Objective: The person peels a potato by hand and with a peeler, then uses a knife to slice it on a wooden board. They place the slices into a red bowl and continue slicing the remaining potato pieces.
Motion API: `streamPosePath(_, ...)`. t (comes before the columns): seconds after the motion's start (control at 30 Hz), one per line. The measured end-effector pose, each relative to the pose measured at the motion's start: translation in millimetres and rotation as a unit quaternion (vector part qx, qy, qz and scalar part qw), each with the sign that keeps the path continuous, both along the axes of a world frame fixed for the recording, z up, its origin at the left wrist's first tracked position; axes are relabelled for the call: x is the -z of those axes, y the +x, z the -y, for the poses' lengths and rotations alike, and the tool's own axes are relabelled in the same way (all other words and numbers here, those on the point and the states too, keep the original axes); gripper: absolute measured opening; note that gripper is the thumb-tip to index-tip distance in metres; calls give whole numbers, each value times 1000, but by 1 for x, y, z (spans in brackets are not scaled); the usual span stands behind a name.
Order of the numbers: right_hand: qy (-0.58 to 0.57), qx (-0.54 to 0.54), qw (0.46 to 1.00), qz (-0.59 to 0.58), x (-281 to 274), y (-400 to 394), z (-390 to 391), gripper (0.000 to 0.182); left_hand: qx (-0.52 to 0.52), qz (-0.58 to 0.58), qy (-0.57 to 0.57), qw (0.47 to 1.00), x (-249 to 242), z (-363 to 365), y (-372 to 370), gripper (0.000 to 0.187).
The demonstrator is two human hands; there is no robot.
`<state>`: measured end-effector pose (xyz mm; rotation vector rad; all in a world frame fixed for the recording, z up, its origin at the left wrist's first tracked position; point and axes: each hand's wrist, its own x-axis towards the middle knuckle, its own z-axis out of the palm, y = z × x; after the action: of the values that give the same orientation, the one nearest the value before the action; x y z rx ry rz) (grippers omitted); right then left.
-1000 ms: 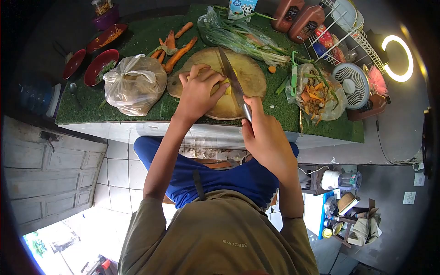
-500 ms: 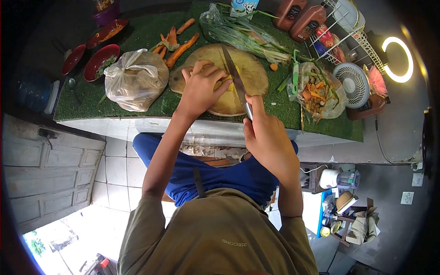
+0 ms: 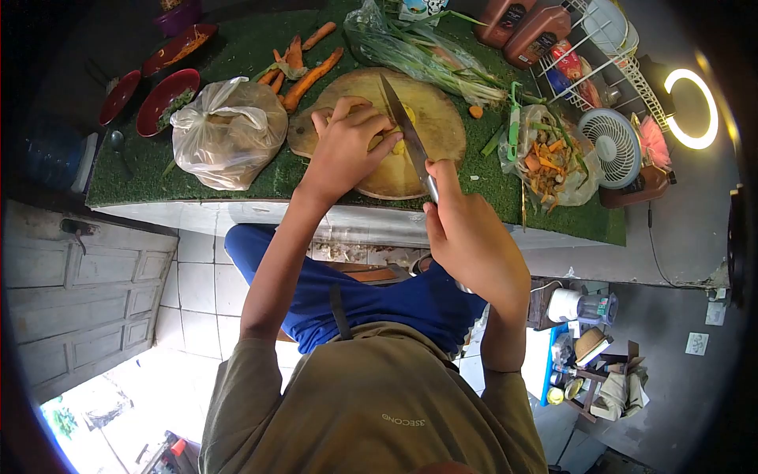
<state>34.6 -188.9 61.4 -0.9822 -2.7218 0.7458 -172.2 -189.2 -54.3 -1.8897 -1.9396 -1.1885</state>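
A round wooden chopping board (image 3: 442, 134) lies on the counter in front of me. My left hand (image 3: 351, 150) rests over it with bent fingers, pressing on a yellow-orange vegetable (image 3: 399, 148) mostly hidden beneath the fingers and thumb. My right hand (image 3: 478, 241) is closed around the handle of a kitchen knife (image 3: 409, 132). The long blade points away from me, across the board and just right of my left fingertips. A yellow bit shows beside the blade, and an orange carrot piece (image 3: 475, 112) lies off the board's right edge.
Left of the board sits a tied plastic bag (image 3: 229, 138), near red bowls (image 3: 181, 85). Carrots (image 3: 312, 79) and bagged spring onions (image 3: 426, 63) lie behind. At right are a bag of peelings (image 3: 549, 158), a green peeler (image 3: 513, 122), a small fan (image 3: 609, 148) and a wire rack (image 3: 632, 67).
The view has shifted slightly. My right hand and the knife's handle end have moved a little to the right, while my left hand stays on the vegetable.
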Motion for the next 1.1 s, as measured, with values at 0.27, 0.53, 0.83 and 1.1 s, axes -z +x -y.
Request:
streamPosePath(0.27, 48, 43, 995, -81, 59, -32, -16, 38, -6, -8, -1, 1000, -3, 5, 1, 19)
streamPosePath(0.53, 53, 42, 992, -106, 35, -20, -11, 38, -11, -11, 14, 1000, -2, 4, 2, 12)
streamPosePath(0.83, 68, 41, 993, -91, 33, -19, -4, 37, -19, -7, 7, 1000, -2, 4, 4, 12)
streamPosePath(1.1, 50, 44, 993, -97, 29, -19, -1, 37, -29, -17, 14, 999, 0, 3, 4, 12)
